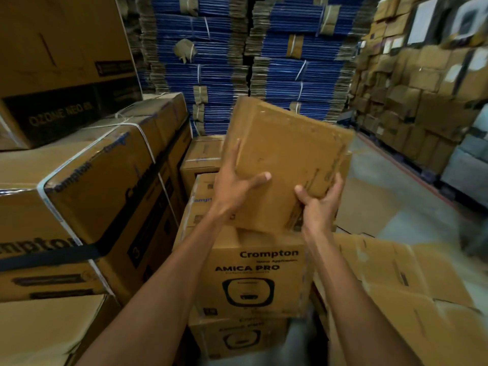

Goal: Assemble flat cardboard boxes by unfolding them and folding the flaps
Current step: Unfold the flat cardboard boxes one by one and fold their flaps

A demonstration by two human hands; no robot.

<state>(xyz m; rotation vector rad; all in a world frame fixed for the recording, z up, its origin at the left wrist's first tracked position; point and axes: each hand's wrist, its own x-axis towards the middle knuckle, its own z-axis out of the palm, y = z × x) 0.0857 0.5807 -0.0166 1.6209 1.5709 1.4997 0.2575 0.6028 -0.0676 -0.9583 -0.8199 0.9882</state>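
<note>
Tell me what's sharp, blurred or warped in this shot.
Head view: dim warehouse light; the printed carton reads sharply, the tilted box in the left hand and right hand is slightly smeared, the loose cardboard lower right blurs most; the blue stacks bow from the wide lens.

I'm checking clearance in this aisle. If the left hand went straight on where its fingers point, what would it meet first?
The left hand touches the cardboard box along its left edge. Sliding past that, it would probably reach the blue flat-carton stacks behind, though depth is unclear.
</note>
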